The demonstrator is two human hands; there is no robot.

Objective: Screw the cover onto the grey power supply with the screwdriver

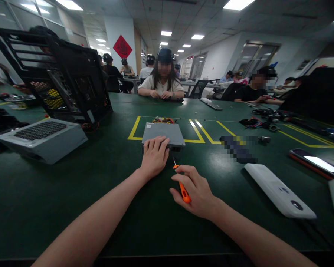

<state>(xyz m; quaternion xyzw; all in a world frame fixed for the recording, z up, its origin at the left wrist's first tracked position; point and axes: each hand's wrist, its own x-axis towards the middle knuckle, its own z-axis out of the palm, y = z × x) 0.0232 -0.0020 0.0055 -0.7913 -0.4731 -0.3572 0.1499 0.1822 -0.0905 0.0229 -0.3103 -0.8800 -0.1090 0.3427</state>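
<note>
A grey metal computer power supply point(163, 130) lies on the green table in front of me, with bundled cables point(164, 120) behind it. My left hand point(155, 157) holds it, fingers laid over its top near the front edge and thumb by the front face. In my right hand point(196, 189) is a screwdriver point(184, 193) with an orange handle, held loosely between fingers and thumb. The shaft points up at the front face, close to the power socket; whether the tip sits in a screw is too small to tell.
An open black computer case point(72, 78) stands at the left, with another power supply point(41, 139) before it. To the right lie a white power bank point(280, 191), a phone point(317, 163) and cables point(253, 122). A person point(164, 79) sits across the table.
</note>
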